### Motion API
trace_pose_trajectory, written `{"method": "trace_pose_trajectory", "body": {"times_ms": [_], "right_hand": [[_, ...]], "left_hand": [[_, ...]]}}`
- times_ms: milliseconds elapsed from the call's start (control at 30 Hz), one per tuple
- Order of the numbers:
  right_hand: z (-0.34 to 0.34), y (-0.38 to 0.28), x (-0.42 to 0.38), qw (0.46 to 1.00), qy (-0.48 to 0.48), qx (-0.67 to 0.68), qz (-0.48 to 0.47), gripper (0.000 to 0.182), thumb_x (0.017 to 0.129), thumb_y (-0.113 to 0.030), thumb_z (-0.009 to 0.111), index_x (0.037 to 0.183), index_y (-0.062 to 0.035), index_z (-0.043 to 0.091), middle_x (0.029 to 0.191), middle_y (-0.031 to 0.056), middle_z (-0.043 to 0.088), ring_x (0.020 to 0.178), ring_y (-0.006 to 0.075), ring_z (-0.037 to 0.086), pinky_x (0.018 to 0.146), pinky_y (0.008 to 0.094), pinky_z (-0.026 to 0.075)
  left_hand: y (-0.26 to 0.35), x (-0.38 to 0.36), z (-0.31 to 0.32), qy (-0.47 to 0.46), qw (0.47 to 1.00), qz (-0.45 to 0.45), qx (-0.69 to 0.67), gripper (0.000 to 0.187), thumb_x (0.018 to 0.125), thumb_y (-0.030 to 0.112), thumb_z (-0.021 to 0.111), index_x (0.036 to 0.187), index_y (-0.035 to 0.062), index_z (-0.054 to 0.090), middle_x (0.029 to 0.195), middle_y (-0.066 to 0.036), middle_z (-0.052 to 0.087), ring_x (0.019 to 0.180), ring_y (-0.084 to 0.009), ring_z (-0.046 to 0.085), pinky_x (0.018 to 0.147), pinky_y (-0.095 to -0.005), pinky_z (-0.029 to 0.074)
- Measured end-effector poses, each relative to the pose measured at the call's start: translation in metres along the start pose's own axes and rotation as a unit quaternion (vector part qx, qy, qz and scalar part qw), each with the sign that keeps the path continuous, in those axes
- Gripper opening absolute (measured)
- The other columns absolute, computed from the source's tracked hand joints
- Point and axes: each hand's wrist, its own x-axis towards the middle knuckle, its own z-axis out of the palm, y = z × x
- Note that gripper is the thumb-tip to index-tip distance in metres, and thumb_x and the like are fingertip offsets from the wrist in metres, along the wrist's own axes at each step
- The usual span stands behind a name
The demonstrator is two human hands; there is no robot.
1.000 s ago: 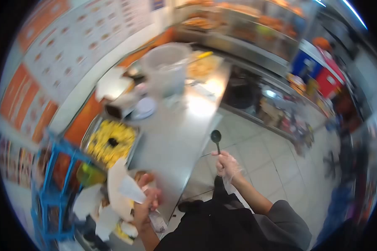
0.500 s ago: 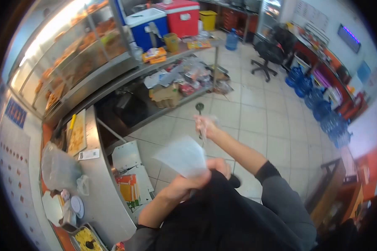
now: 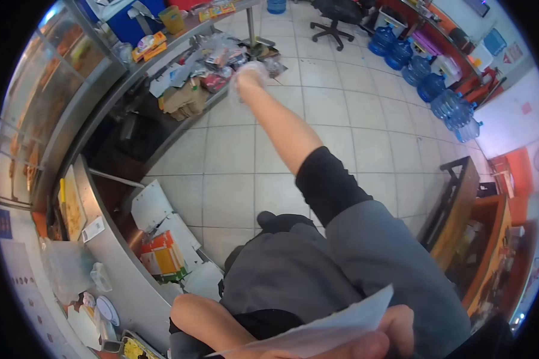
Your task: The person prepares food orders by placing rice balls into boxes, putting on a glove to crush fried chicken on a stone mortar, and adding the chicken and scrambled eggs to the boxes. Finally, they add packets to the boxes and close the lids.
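Note:
At the bottom edge my left hand (image 3: 395,326) is closed on a thin white sheet of paper (image 3: 341,320), its fingers and thumb showing on the right side of it. My right arm stretches forward over the tiled floor. My right hand (image 3: 251,75), in a loose clear plastic glove, overlaps the pile of plastic bags and packaging (image 3: 221,57) on the low shelf in this view. Its fingers are curled, and I cannot tell what is in them; no utensil shows there.
On the left runs a steel counter (image 3: 123,263) with a plastic container (image 3: 69,269) and a tray of yellow food (image 3: 141,348). Glass display cases stand beyond it. Blue water jugs (image 3: 431,87) line the right wall, near an office chair (image 3: 332,27). A wooden cabinet (image 3: 455,221) stands at right.
My right hand has swung forward and left; the dark round-headed utensil it held no longer shows. My left hand has dropped toward my body with the paper. My view has tilted down.

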Motion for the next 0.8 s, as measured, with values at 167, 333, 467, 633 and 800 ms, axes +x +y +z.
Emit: {"method": "trace_pose_trajectory", "body": {"times_ms": [167, 333, 467, 633, 800], "right_hand": [[0.045, 0.005, -0.011, 0.993, -0.101, 0.057, -0.026, 0.018, 0.086, -0.018, 0.058, 0.085, -0.0016, 0.064, 0.071, 0.0108, 0.061, 0.058, 0.0231, 0.059, 0.051, 0.0366, 0.046], [0.015, 0.014, -0.061, 0.764, -0.436, 0.424, 0.215, 0.004, 0.089, -0.012, 0.059, 0.085, -0.0105, 0.059, 0.058, -0.0034, 0.044, 0.046, 0.0094, 0.040, 0.040, 0.0257, 0.031], [0.034, 0.038, -0.038, 0.702, -0.540, 0.380, 0.265, 0.030, 0.098, -0.020, 0.040, 0.121, -0.0034, 0.049, 0.069, -0.0045, 0.046, 0.050, 0.0078, 0.038, 0.043, 0.0227, 0.031], [0.070, 0.022, -0.044, 0.614, -0.641, 0.347, 0.303, 0.025, 0.096, -0.017, 0.043, 0.115, -0.0033, 0.051, 0.065, -0.0025, 0.044, 0.051, 0.0094, 0.038, 0.046, 0.0233, 0.031], [0.134, -0.063, -0.120, 0.605, -0.669, 0.305, 0.306, 0.023, 0.092, -0.015, 0.052, 0.112, -0.0054, 0.053, 0.066, -0.0023, 0.047, 0.051, 0.0087, 0.040, 0.047, 0.0227, 0.030]], "left_hand": [[0.024, -0.009, -0.003, 0.038, 0.993, -0.036, 0.107, 0.036, 0.090, 0.023, 0.060, 0.117, 0.0023, 0.045, 0.107, -0.003, 0.050, 0.097, -0.0097, 0.047, 0.087, -0.0270, 0.038], [0.075, -0.055, -0.054, 0.395, 0.813, -0.021, 0.428, 0.044, 0.088, 0.016, 0.063, 0.127, 0.0015, 0.048, 0.108, -0.001, 0.054, 0.088, -0.0056, 0.046, 0.076, -0.0222, 0.037], [0.118, -0.150, -0.098, 0.554, 0.731, 0.224, 0.330, 0.046, 0.088, 0.009, 0.060, 0.132, 0.0050, 0.048, 0.109, 0.001, 0.056, 0.079, -0.0049, 0.053, 0.069, -0.0194, 0.044], [0.155, -0.320, -0.074, 0.530, 0.596, 0.593, 0.107, 0.020, 0.086, 0.011, 0.065, 0.104, 0.0109, 0.057, 0.092, -0.004, 0.062, 0.078, -0.0109, 0.060, 0.068, -0.0284, 0.051], [0.270, -0.515, -0.013, 0.633, 0.349, 0.691, 0.022, 0.068, 0.064, 0.041, 0.086, 0.115, 0.0143, 0.049, 0.088, -0.008, 0.061, 0.077, -0.0187, 0.062, 0.053, -0.0283, 0.053]]}}
